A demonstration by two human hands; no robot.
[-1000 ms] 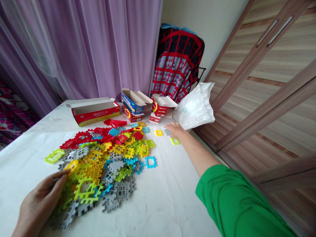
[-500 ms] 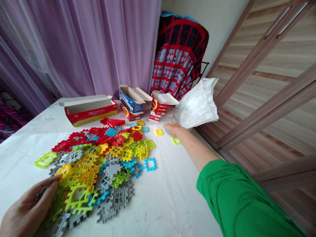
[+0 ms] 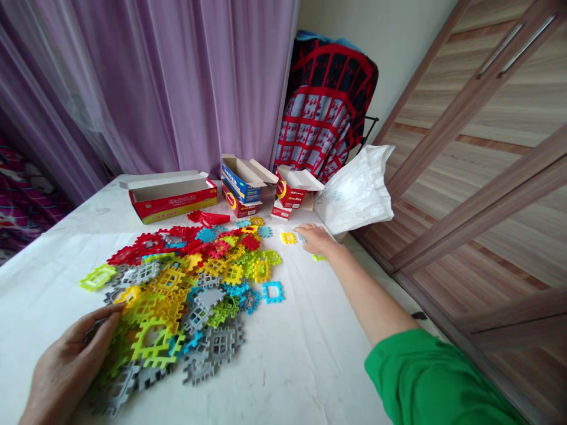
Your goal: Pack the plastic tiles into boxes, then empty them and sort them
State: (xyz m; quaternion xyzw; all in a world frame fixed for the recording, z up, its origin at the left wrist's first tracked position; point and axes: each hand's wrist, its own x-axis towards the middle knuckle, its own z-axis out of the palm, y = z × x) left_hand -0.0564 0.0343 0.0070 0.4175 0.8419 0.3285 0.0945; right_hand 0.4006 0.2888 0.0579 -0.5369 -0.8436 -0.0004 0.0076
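Note:
On the left of the pile, my left hand (image 3: pixel 73 363) has thumb and forefinger closed at the edge of a yellow building tile (image 3: pixel 130 296). My right hand (image 3: pixel 317 241) reaches far out over the cloth with fingers stretched and lowered, its fingertips by a small grey tile (image 3: pixel 302 238) that it partly covers. Just left of that lies a yellow square tile (image 3: pixel 288 238). A lime tile (image 3: pixel 318 257) peeks out beneath the right wrist. Toothed interlocking tiles in lime, grey, red, yellow and blue form a loose pile (image 3: pixel 170 280), and a blue frame tile (image 3: pixel 273 292) lies at its right edge.
Behind the pile stand a long red box (image 3: pixel 175 203), a blue box (image 3: pixel 241 180) stacked on a red one, and a second stack of red boxes (image 3: pixel 290 192). A white plastic bag (image 3: pixel 357 192) sits at the back right. Wooden cabinet doors (image 3: pixel 478 177) flank the right side.
The whole view has shifted slightly. My right hand has drawn back a little, and its wrist now covers most of the lime tile. My left hand stays at the yellow tile.

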